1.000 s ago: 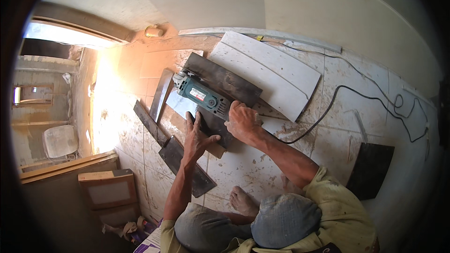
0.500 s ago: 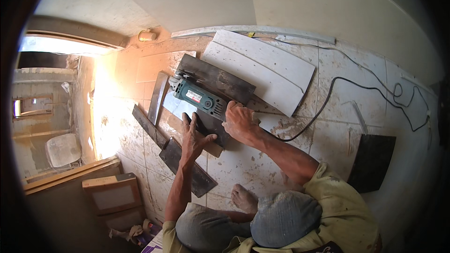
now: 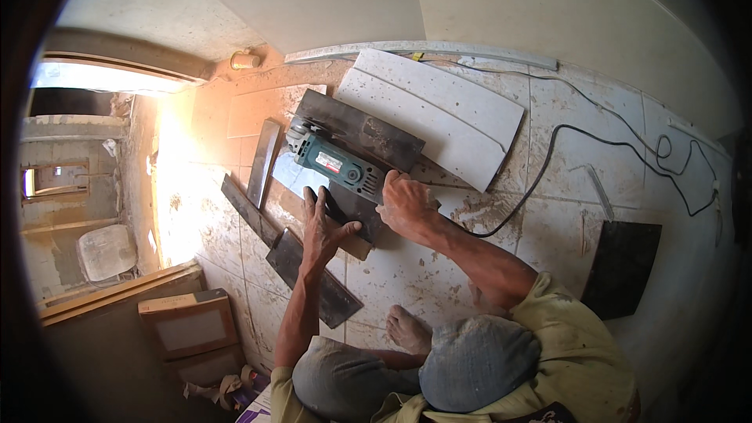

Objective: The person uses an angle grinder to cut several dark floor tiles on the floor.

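My right hand (image 3: 409, 205) is wrapped around the rear end of a teal angle grinder (image 3: 335, 163). The grinder lies lengthwise over dark tile, its metal head (image 3: 298, 135) pointing to the far left; the disc is hidden beneath. My left hand (image 3: 319, 236) has thumb and fingers spread, pressing on a dark tile piece (image 3: 359, 213) just on the near side of the grinder. Along the grinder's far side lies another dark tile (image 3: 384, 138). A light, shiny surface (image 3: 293, 175) shows left of the tool.
White tiles (image 3: 439, 113) lie behind the work. Dark strips (image 3: 317, 286) rest at left, with another dark tile (image 3: 623, 270) at right. The black cord (image 3: 540, 176) loops rightward over the dusty floor. Cardboard boxes (image 3: 190, 327) stand near left; a metal bar (image 3: 486, 56) lies along the wall.
The grinder and my right hand have shifted very slightly to the right. My left hand stays spread on the dark tile piece.
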The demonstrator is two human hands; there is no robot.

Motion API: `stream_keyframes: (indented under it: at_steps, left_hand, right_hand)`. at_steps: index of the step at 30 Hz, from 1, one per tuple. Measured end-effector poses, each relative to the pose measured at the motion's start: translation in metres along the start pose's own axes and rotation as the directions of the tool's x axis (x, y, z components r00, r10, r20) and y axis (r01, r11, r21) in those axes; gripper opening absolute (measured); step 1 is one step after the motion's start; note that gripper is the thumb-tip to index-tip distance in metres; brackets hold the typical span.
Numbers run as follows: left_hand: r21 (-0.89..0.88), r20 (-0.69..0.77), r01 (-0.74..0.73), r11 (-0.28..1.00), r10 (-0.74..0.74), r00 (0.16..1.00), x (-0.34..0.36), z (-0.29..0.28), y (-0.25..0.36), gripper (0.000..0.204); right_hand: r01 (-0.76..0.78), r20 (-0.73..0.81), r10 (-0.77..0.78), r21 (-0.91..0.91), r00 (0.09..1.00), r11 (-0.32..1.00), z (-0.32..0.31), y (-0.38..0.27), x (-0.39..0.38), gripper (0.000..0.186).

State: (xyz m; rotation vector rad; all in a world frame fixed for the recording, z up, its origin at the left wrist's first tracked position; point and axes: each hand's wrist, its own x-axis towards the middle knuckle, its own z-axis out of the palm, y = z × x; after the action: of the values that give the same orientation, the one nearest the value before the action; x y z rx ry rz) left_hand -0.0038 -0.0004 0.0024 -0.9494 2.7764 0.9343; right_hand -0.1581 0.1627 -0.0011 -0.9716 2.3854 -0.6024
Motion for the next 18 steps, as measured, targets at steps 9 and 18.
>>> stream_keyframes:
  at_steps: [9,18]
  left_hand:
    - [-0.04,0.003,0.008,0.999,-0.008,1.0,0.0,0.002,-0.002,0.12]
    - [-0.05,-0.013,0.001,0.999,-0.001,1.0,-0.001,0.001,-0.003,0.126]
  right_hand:
    - [0.051,-0.023,-0.052,-0.053,0.998,0.997,-0.008,0.003,-0.009,0.038]
    - [0.051,-0.006,-0.051,-0.029,0.999,0.998,-0.015,0.007,-0.018,0.038]
